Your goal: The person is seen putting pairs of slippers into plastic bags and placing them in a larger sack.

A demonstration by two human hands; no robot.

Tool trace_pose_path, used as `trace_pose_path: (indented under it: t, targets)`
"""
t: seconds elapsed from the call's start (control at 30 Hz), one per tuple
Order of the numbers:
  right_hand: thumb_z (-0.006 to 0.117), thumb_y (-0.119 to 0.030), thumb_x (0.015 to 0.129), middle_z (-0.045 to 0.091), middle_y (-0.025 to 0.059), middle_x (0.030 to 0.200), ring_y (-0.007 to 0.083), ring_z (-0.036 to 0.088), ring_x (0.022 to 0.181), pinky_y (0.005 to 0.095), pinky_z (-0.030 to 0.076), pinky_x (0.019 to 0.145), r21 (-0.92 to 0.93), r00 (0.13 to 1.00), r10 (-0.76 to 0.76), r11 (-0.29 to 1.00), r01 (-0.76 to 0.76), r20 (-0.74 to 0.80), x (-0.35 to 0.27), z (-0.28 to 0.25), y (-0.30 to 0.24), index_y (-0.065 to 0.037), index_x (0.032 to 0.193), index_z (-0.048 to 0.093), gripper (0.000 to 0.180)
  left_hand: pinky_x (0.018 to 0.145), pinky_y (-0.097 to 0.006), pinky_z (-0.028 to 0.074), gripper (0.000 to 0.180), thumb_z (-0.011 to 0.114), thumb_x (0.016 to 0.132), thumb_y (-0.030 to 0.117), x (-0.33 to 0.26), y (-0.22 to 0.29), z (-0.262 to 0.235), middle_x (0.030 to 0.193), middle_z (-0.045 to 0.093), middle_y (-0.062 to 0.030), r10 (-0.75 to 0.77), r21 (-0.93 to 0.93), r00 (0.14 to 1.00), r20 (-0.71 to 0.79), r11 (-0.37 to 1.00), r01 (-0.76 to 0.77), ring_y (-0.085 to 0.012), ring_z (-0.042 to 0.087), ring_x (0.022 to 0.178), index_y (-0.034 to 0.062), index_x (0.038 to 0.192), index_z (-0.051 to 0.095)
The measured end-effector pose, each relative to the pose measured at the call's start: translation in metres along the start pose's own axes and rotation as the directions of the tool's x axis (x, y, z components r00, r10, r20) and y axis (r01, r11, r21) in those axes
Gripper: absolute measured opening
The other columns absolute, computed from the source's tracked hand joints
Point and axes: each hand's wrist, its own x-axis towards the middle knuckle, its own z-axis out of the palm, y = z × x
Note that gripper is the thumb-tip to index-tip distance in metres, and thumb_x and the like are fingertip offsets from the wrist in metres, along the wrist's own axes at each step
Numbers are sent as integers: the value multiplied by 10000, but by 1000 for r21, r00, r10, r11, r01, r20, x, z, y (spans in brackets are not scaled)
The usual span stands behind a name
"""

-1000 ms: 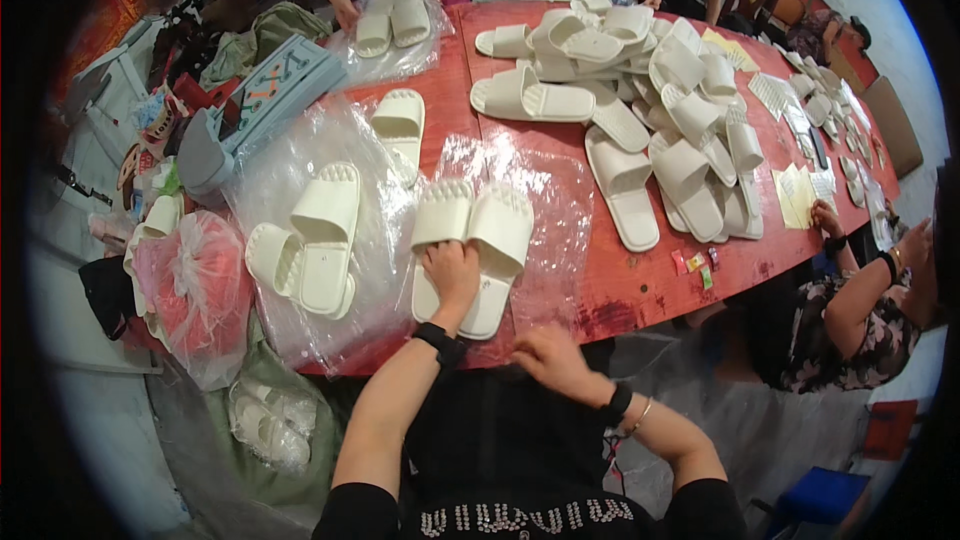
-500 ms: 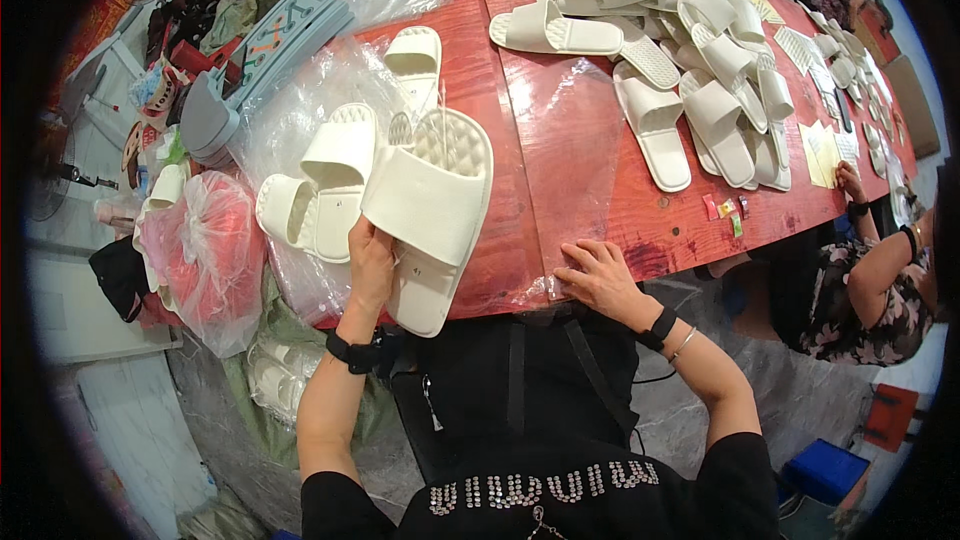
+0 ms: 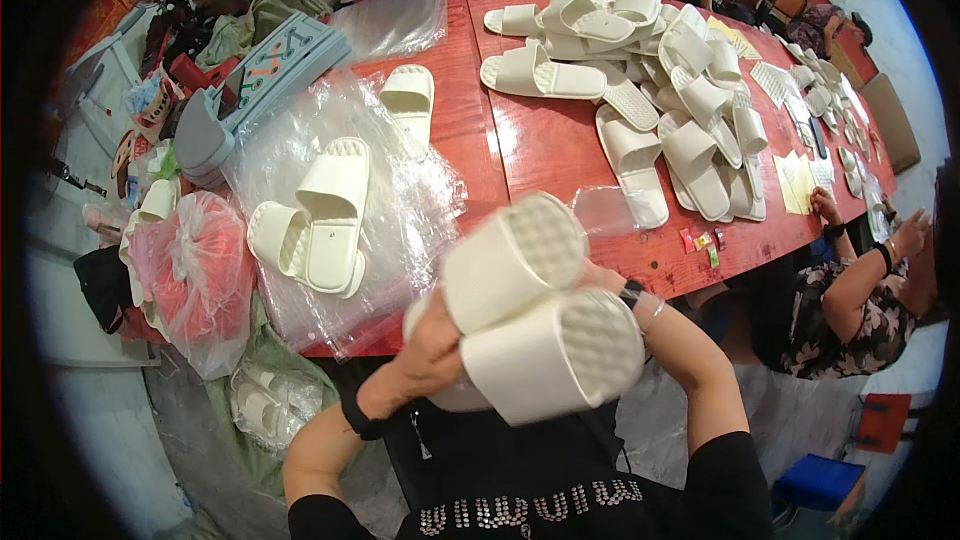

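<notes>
My left hand (image 3: 428,358) is closed round a pair of cream slippers (image 3: 535,352), held together side by side above the table's front edge. Their quilted insoles show at the far ends, and motion blurs them slightly. My right hand (image 3: 604,278) is behind the slippers, its fingers hidden. Beyond it, clear plastic (image 3: 606,210) lies over the table and partly over a slipper. To the left, more slippers (image 3: 335,200) rest on a stack of clear plastic bags (image 3: 400,210), and a single slipper (image 3: 408,100) lies farther back.
A large heap of slippers (image 3: 690,140) covers the table's right side. Small coloured packets (image 3: 705,242) lie near the front edge. A grey plastic piece (image 3: 265,80) and a pink bundle in plastic (image 3: 195,270) stand left. Other people sit round the red table (image 3: 465,70).
The slippers in my left hand have come right and nearer, turning so both show side by side. My right hand has gone from flat on the table to behind them.
</notes>
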Motion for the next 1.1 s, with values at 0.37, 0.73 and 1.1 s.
trace_pose_path:
  t: [0.37, 0.73, 1.1]
  targets:
    - [564, -281, 730, 524, 87, 1176, 290, 444, 1113, 445, 321, 926, -927, 942, -64, 164, 336, 330, 5, 1, -49, -91, 1039, 587, 364, 814, -281, 441, 274, 441, 899, 145, 52, -40, 41, 1088, 564, -71, -684, -637, 727, 60, 535, 555, -162, 551, 945, -15, 1104, 526]
    - [575, -226, 670, 567, 68, 874, 225, 545, 891, 394, 389, 777, -965, 965, 223, 250, 83, 141, -28, -8, -115, -85, 880, 561, 254, 802, -279, 458, 274, 421, 908, 138, 28, -112, 26, 1035, 578, -83, -748, -814, 643, -162, 470, 341, -146, 567, 913, -18, 1123, 486]
    - [572, -289, 669, 507, -55, 1253, 286, 230, 1315, 732, 71, 948, -959, 893, 357, 43, 279, 276, -9, 4, -127, -163, 830, 643, 217, 838, -421, 373, 225, 473, 762, 55, 20, -96, -45, 962, 525, -178, 50, 623, 815, -577, 673, 399, -345, 473, 934, -52, 950, 536]
